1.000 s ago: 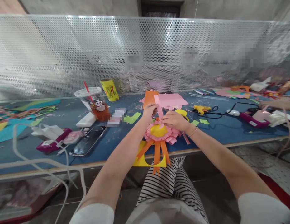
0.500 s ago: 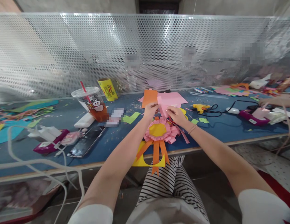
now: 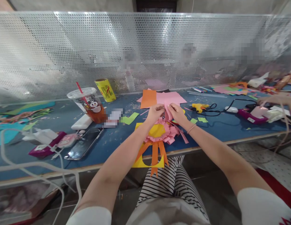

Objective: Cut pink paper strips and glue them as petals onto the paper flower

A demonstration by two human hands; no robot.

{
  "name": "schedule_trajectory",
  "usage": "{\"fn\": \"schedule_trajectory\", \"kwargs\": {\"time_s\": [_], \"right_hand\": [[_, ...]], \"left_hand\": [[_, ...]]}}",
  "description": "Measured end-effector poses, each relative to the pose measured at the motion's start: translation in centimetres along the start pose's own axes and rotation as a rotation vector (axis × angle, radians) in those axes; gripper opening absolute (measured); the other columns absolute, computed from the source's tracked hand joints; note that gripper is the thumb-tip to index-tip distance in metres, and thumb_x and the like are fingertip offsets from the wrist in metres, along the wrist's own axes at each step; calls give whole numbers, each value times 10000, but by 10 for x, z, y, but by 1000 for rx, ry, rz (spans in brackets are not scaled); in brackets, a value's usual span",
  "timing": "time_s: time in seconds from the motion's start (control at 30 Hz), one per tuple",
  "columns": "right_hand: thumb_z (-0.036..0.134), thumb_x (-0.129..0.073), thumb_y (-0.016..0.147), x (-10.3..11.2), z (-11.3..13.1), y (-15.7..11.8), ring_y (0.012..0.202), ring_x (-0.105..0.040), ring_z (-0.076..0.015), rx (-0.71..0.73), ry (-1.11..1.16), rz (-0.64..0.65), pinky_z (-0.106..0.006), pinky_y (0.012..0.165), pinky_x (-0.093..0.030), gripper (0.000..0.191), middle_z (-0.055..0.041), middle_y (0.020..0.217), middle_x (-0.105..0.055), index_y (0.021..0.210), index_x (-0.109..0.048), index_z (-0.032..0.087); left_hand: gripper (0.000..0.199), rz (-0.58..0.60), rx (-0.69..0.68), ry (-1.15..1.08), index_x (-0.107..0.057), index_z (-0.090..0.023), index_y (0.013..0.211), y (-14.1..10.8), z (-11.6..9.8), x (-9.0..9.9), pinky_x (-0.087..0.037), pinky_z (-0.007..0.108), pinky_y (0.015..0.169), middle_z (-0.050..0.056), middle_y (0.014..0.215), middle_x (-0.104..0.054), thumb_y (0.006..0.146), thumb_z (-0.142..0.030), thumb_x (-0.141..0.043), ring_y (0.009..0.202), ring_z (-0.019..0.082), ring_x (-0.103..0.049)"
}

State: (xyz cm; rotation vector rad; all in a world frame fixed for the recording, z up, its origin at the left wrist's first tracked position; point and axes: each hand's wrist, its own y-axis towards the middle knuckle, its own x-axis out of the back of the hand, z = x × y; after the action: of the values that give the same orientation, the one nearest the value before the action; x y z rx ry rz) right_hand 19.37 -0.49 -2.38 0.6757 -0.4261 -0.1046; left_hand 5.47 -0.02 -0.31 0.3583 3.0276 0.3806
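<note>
A folded strip of pink paper point(image 3: 168, 114) is held up between my hands. My right hand point(image 3: 177, 113) pinches its right side with thumb and finger. My left hand point(image 3: 156, 113) has its fingers closed at the strip's left edge. Just below lies a paper rosette with a yellow centre point(image 3: 157, 130), pink pleated petals point(image 3: 171, 132) and orange ribbon tails point(image 3: 155, 153) that hang over the table edge. Under the tails is a cut yellow sheet point(image 3: 138, 163). Behind my hands, an orange sheet point(image 3: 148, 98) and pink sheets point(image 3: 178, 97) lie on the table.
Left of my arms are a drink cup point(image 3: 95, 107), a yellow tube point(image 3: 105, 90), a phone point(image 3: 84, 143) and a purple power strip point(image 3: 45, 147) with cables. A yellow glue gun point(image 3: 199, 108) lies right. A perforated metal screen point(image 3: 89, 53) stands behind. Another person's hand point(image 3: 275, 99) is far right.
My hands have come closer together around the pink strip, the left one moving right. The strip now hangs more upright and folded. The whole view has shifted slightly.
</note>
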Motion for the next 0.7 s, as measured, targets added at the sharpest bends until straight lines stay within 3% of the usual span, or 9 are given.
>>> {"fn": "schedule_trajectory", "kwargs": {"time_s": [0.33, 0.7], "right_hand": [[457, -394, 832, -1, -9, 1, 577, -350, -124, -66, -24, -25, -265, 543, -269, 349, 30, 556, -355, 590, -352, 210], [412, -452, 824, 1, -7, 1, 619, -387, -124, -15, 49, -63, -263, 590, -323, 266, 30, 632, -405, 663, -377, 215]], "left_hand": [[200, 47, -67, -33, -640, -128, 795, -6, -6, -5, -426, 211, 511, -45, 521, -539, 614, -211, -645, 459, 65, -487], [224, 68, -93, 50, -668, -126, 815, -6, -4, -4, -392, 199, 503, -41, 524, -533, 617, -152, -567, 465, 61, -456]]}}
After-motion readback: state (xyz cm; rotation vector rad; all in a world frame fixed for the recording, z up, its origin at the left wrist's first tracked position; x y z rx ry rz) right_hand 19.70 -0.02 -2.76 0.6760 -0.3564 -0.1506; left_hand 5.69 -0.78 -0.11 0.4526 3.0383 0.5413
